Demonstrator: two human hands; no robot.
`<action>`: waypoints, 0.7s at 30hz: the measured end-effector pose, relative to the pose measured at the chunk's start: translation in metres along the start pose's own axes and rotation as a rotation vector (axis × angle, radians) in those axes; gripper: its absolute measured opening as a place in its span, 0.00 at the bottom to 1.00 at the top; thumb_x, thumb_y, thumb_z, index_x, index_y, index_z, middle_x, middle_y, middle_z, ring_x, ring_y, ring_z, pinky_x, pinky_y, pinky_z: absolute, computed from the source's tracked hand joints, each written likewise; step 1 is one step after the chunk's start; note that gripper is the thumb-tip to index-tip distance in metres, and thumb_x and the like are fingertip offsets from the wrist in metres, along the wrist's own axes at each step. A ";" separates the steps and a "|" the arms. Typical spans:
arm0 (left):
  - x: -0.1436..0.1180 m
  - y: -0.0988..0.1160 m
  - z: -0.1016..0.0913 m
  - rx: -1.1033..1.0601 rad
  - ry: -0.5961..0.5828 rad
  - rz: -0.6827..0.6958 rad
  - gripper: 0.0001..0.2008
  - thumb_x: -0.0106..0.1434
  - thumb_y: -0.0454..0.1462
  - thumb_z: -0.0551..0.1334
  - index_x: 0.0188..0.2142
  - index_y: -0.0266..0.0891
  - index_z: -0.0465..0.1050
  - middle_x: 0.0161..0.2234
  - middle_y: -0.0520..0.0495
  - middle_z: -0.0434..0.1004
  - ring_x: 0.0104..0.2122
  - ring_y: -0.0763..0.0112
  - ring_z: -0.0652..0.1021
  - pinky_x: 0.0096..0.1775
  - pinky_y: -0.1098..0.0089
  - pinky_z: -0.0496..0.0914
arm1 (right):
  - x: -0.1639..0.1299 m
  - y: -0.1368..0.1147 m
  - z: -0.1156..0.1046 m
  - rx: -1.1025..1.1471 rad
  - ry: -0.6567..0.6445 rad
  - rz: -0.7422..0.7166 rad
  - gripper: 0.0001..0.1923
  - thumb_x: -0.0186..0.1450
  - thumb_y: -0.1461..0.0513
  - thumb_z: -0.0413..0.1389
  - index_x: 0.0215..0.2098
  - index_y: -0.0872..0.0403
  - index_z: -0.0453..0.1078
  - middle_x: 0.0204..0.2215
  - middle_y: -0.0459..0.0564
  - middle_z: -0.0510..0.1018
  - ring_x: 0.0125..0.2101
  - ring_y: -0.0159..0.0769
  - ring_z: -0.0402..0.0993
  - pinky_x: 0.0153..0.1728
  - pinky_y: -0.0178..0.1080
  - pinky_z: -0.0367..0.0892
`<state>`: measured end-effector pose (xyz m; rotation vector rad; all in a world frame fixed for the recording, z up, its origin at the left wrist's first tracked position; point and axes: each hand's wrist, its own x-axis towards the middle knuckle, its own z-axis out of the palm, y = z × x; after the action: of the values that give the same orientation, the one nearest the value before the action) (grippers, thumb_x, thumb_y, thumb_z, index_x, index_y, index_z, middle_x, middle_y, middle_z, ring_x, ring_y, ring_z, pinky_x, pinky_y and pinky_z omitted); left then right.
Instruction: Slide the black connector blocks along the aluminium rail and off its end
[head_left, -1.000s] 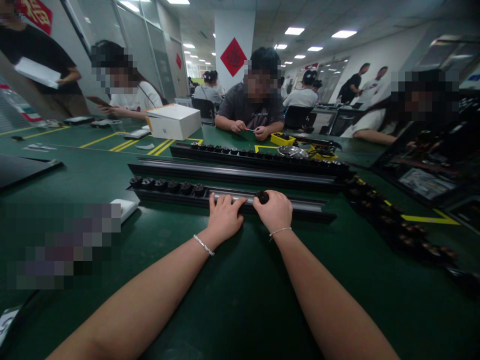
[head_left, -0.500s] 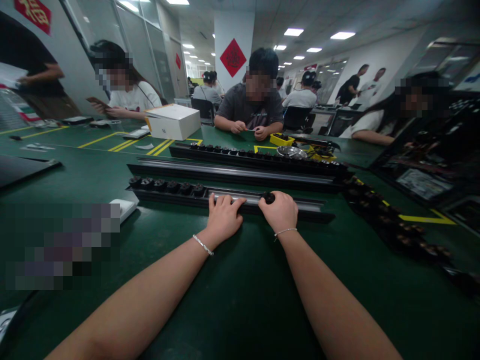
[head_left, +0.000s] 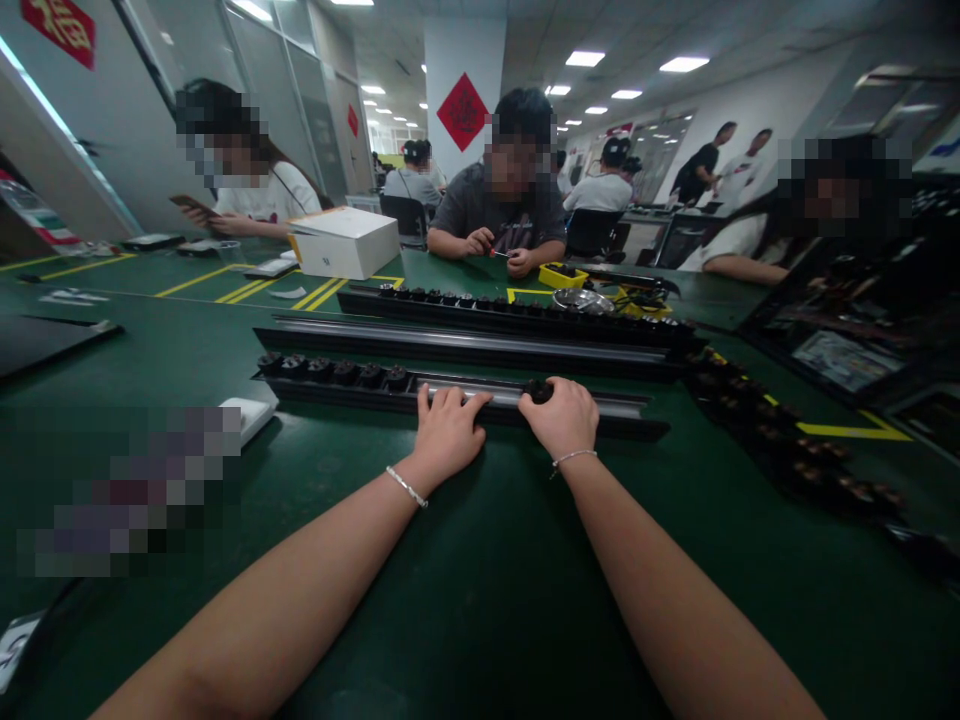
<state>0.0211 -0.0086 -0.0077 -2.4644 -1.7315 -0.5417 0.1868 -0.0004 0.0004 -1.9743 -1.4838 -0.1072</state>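
Saw a front rail (head_left: 502, 416), long, narrow and black along its sides, with a smooth silvery channel (head_left: 622, 407) catching the light down its inside. Found it lying on the green table (head_left: 480, 600), straight ahead of the body and nearest of three rails. Counted six stubby black pieces (head_left: 346, 373) seated side by side at its left end, too small and dark for finer detail. Noticed one more, a round black piece (head_left: 535, 390), well apart from those six and toward the rail's right end.

Traced the rail's long axis across the view from left to right, a little slanted, with the left end farther off and the right end nearer. Saw the channel facing up. Could not make out the facing of the round black piece, partly covered by fingers.

Had the left hand (head_left: 450, 425) palm down with fingers loosely spread, laid on the rail near the six pieces, touching it without a loose piece in its grasp. Had the right hand (head_left: 564, 415) curled nearly closed, holding the round black piece between thumb and fingers over the channel. Saw a middle rail (head_left: 465, 340) just beyond, roughly parallel.
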 end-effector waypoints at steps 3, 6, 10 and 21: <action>0.000 0.000 -0.001 -0.004 0.004 0.002 0.23 0.58 0.38 0.57 0.54 0.53 0.65 0.43 0.46 0.70 0.50 0.57 0.67 0.59 0.47 0.44 | -0.002 0.000 0.001 -0.004 0.026 0.007 0.23 0.54 0.54 0.52 0.44 0.59 0.69 0.42 0.59 0.74 0.48 0.48 0.64 0.51 0.47 0.54; 0.000 0.001 -0.001 -0.008 -0.010 -0.005 0.23 0.58 0.38 0.57 0.55 0.53 0.65 0.43 0.46 0.70 0.50 0.57 0.67 0.60 0.47 0.44 | -0.003 0.000 0.002 -0.011 0.050 0.011 0.23 0.55 0.54 0.51 0.44 0.58 0.69 0.43 0.59 0.74 0.48 0.49 0.63 0.51 0.49 0.53; 0.000 0.001 -0.001 -0.005 -0.007 0.001 0.23 0.58 0.38 0.56 0.55 0.52 0.65 0.43 0.46 0.70 0.50 0.56 0.67 0.59 0.47 0.44 | -0.003 0.001 0.001 -0.007 0.029 0.009 0.21 0.55 0.54 0.50 0.42 0.58 0.70 0.41 0.59 0.74 0.48 0.48 0.63 0.52 0.49 0.53; -0.001 0.000 0.000 0.000 0.013 0.007 0.23 0.58 0.38 0.56 0.55 0.52 0.65 0.43 0.46 0.70 0.50 0.57 0.68 0.59 0.47 0.44 | -0.003 0.004 0.000 -0.004 0.049 0.013 0.19 0.55 0.54 0.50 0.40 0.57 0.70 0.41 0.59 0.74 0.48 0.50 0.63 0.52 0.51 0.52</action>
<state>0.0207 -0.0094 -0.0078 -2.4602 -1.7179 -0.5555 0.1893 -0.0039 -0.0029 -1.9698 -1.4405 -0.1522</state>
